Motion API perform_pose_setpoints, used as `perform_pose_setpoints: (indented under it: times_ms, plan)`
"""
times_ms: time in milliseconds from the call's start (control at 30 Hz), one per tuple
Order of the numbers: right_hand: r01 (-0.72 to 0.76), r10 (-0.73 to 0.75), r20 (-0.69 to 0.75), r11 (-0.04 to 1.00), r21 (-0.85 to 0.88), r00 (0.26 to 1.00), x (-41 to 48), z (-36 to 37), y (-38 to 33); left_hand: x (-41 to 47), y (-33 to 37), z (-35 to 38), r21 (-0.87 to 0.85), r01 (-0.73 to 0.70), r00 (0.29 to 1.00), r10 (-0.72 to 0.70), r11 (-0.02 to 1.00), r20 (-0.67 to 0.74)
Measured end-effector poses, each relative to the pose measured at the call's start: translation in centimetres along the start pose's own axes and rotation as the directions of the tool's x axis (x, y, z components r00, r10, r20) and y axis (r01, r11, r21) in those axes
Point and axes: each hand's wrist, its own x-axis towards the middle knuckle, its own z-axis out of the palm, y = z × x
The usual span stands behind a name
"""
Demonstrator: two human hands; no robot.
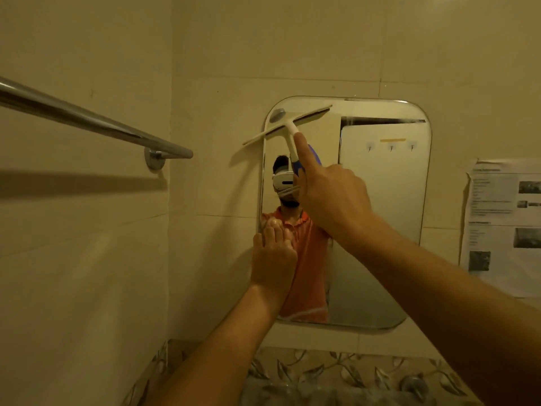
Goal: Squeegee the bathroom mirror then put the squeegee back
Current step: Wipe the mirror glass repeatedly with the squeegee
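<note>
A rounded rectangular mirror (380, 230) hangs on the tiled wall. My right hand (330, 191) grips the white and blue squeegee (288, 124) by its handle, index finger stretched along the stem. The blade lies tilted across the mirror's top left corner, its left end sticking out past the mirror's edge over the wall. My left hand (273, 259) rests flat with fingers together against the mirror's left edge, about halfway down. The mirror shows a person in an orange shirt with a headset.
A chrome towel bar (87, 118) juts from the left wall toward the mirror. A printed paper sheet (503, 227) is taped to the wall right of the mirror. A leaf-patterned tile band (322, 376) runs below.
</note>
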Motion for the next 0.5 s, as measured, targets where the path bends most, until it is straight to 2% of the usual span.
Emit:
perform_pose_setpoints:
  times_ms: [233, 500]
  plan:
    - [-0.04, 0.044, 0.104, 0.998, -0.04, 0.994, -4.3, 4.3, 0.7, -1.4, -0.2, 0.7, 0.079, -0.038, 0.999, 0.039, 0.996, -0.011]
    - [-0.087, 0.105, 0.323, 0.994, -0.069, 0.941, -12.0, 4.2, 0.6, -1.6, 0.2, 0.4, 0.027, -0.06, 0.998, 0.059, 0.998, 0.035]
